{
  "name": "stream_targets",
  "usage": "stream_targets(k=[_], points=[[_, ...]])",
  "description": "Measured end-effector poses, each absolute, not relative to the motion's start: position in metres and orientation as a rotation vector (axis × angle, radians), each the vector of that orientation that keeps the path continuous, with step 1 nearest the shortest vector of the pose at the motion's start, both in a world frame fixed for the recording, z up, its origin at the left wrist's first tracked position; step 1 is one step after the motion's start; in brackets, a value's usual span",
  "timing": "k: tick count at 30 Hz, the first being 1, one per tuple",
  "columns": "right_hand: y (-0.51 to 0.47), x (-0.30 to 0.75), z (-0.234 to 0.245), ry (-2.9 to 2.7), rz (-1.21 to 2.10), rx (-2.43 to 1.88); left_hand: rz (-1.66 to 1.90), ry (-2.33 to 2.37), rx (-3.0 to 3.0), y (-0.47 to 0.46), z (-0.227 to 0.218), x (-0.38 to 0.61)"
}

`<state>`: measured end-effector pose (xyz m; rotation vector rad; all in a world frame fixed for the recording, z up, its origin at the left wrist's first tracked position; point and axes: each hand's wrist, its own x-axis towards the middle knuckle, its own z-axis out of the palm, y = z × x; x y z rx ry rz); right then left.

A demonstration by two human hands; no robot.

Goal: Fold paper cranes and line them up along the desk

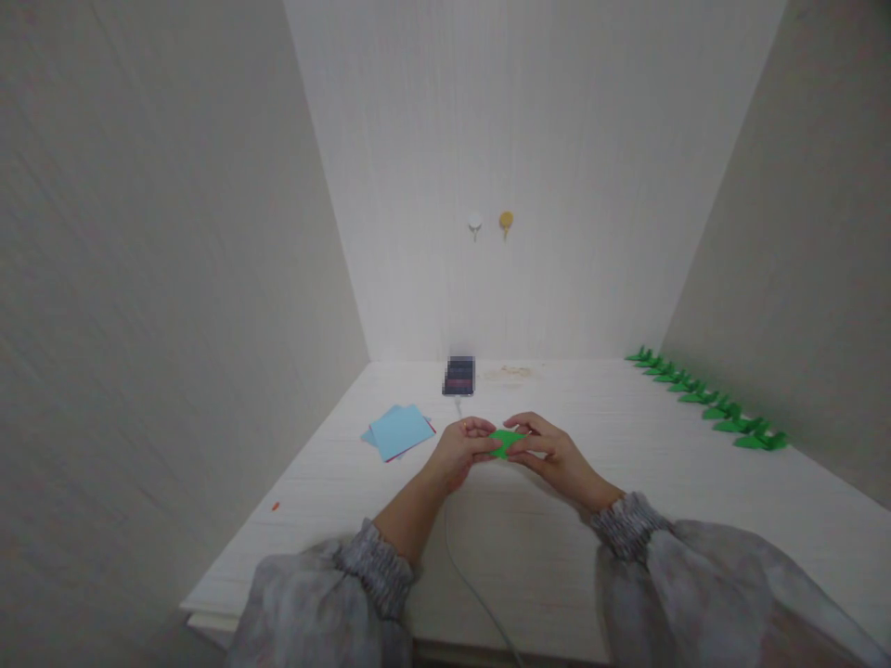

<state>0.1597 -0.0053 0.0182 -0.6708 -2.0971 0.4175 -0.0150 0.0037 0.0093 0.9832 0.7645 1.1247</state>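
A small piece of folded green paper (506, 443) is held between my two hands, above the middle of the white table. My left hand (460, 453) pinches its left end between thumb and fingers. At the right end, the thumb and fingers of my right hand (547, 450) close on the paper. Its exact folds are too small to make out. Several folded green paper figures (724, 408), which look like origami cranes, stand in a row along the right wall.
Sheets of light blue paper (402, 432) lie stacked on the left, a red edge showing beneath. Behind my hands is a phone (459, 376) with a white cable (463, 575) running to the front edge. Two hooks (506, 220) are on the back wall. A small orange bit (276, 507) lies far left.
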Motion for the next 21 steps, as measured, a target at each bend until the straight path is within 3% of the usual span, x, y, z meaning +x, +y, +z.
stream_targets(k=[21], points=[[-0.0046, 0.1564, 0.0137, -2.027, 0.553, -0.77, 1.103, 0.755, 1.091, 0.001, 0.0117, -0.0105]])
